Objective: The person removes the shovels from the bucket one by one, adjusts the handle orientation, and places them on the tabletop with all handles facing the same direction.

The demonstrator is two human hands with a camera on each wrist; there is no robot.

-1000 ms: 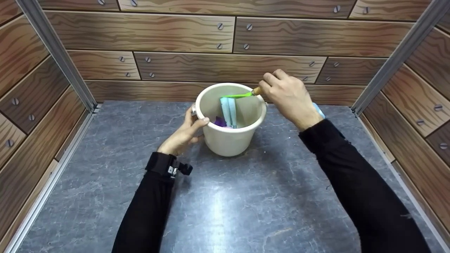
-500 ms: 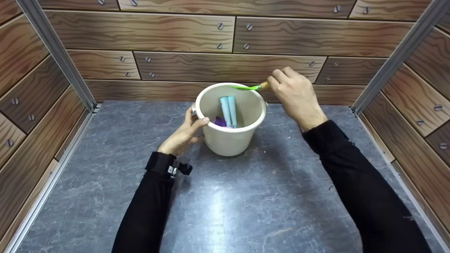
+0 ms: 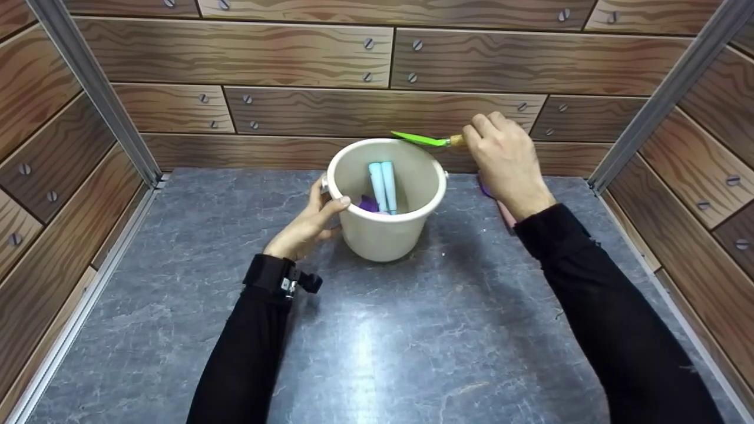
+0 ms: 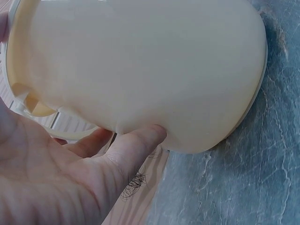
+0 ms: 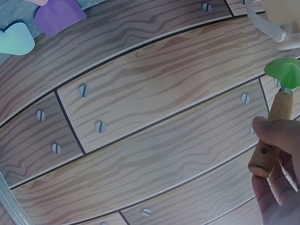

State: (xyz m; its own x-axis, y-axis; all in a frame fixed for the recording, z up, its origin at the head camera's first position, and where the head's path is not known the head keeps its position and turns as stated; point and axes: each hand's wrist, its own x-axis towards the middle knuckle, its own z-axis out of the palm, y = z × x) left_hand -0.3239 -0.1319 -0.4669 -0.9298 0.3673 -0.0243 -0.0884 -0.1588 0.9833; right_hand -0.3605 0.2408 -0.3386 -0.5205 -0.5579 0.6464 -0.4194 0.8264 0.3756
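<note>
A cream bucket (image 3: pixel 383 238) stands upright on the grey marbled surface. My left hand (image 3: pixel 306 227) grips its left side, thumb on the rim; in the left wrist view the fingers press the bucket wall (image 4: pixel 154 70). Inside lean two light blue handles (image 3: pixel 384 187), with a purple piece (image 3: pixel 369 204) beside them. My right hand (image 3: pixel 503 156) holds a small garden trowel (image 3: pixel 421 139) by its wooden handle (image 5: pixel 272 136). Its green blade points left, over the bucket's far rim in the head view.
Behind my right wrist lies a purple and pink tool (image 3: pixel 506 215), mostly hidden. The right wrist view shows a purple blade (image 5: pixel 58 18) and a light blue blade (image 5: pixel 18 40) there. Wood-patterned walls (image 3: pixel 306 112) with metal corner posts (image 3: pixel 654 94) enclose the surface.
My right hand has moved right, bringing the trowel up from the bucket's opening to its far rim. The purple and pink tool has come into view behind the wrist. The left hand stays put.
</note>
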